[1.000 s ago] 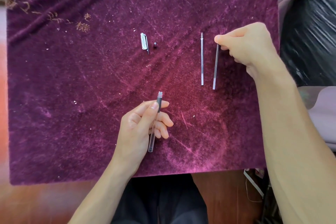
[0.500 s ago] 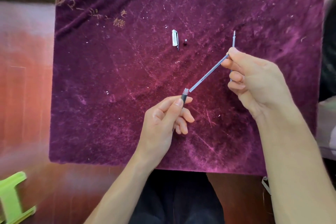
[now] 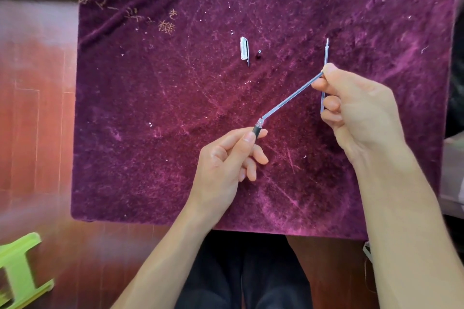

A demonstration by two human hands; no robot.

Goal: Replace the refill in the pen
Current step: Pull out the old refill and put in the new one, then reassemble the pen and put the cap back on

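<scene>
Dark trouser cloth [image 3: 251, 271] fills the nearest strip of my view, with reddish wooden flooring [image 3: 37, 133] around it and a lime-green plastic stool [image 3: 20, 273] at the lower left corner. Just beyond lies the purple velvet cloth [image 3: 150, 158], scuffed with pale streaks and flecks.

Over its near half my left hand [image 3: 223, 165] is closed around the pen barrel [image 3: 256, 130]: thumb and forefinger pinch the dark grip section, the other fingers curl loosely beneath, and only the top end of the barrel shows (the rest is hidden behind the hand). A small metal spring [image 3: 260, 122] sits at the barrel's mouth.

From that mouth a slim translucent refill [image 3: 291, 98] runs up and to the right, its lower end at the spring; whether it is already inside the barrel I cannot tell. My right hand [image 3: 356, 113] pinches its upper end between thumb and forefinger tips, the remaining fingers folded in below.

Behind the right hand a second refill [image 3: 326, 57] lies flat on the cloth, pointing away from me, partly covered by the fingers.

Farther out, near the middle, rest the pen cap [image 3: 244, 49] with its clip and, just beside it to the right, a tiny dark tip piece [image 3: 259, 53]. Gold embroidery [image 3: 165, 26] marks the far left of the cloth.
</scene>
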